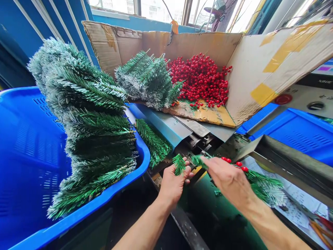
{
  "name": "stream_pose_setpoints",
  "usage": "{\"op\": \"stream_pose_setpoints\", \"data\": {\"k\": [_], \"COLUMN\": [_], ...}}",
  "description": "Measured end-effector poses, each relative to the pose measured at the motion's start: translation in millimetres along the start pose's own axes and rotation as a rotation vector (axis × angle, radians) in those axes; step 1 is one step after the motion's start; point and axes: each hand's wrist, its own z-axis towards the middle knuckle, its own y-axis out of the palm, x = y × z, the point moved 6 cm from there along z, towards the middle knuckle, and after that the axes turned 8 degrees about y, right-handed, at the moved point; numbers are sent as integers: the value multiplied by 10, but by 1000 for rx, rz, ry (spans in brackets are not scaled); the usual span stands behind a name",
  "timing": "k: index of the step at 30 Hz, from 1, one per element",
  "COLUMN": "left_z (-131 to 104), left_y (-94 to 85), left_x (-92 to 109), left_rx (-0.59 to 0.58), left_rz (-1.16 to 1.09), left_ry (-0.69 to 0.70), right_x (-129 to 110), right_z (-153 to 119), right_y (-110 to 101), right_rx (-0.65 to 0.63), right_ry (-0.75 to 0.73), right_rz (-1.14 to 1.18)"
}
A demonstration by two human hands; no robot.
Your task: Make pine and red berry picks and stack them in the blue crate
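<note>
My left hand [173,182] is closed around a short green artificial pine sprig [179,164], whose tip sticks up past the thumb. Close by on the right, my right hand [227,178] pinches a pine branch, its green end [199,161] blurred at the fingertips. Beyond that hand, red berries [239,164] and a frosted pine tip [272,194] show; the hand hides how they join. Both hands are just in front of a metal machine head [200,140]. A loose green pine piece [153,142] lies left of it.
On the left, a blue plastic basket [145,152] holds stacked frosted pine branches [96,121]. Behind the machine, an open cardboard box [283,66] contains more pine branches [148,80] and red berry stems [200,80]. A metal tray [293,163] and pliers [319,222] are at right.
</note>
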Motion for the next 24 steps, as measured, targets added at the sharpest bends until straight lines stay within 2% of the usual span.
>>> {"op": "stream_pose_setpoints", "data": {"k": [4,9,17,19,22,24], "left_z": [-37,-56,-57,-61,-76,-104], "left_y": [-15,-106,-167,-171,-179,-185], "left_x": [-97,-181,-227,-252,-274,-265], "left_rx": [0,11,-15,-26,-32,-24], "left_rz": [80,153,192,192,181,169], "left_ry": [-46,-58,-77,-80,-74,-61], "right_x": [298,280,315,357,422,431], "right_z": [250,440,437,433,430,446], "right_y": [56,213,297,301,267,248], "right_rx": [-68,-160,-86,-1,199,264], "right_ry": [236,235,217,219,192,164], "right_rz": [-447,-564,-481,-402,-114,65]}}
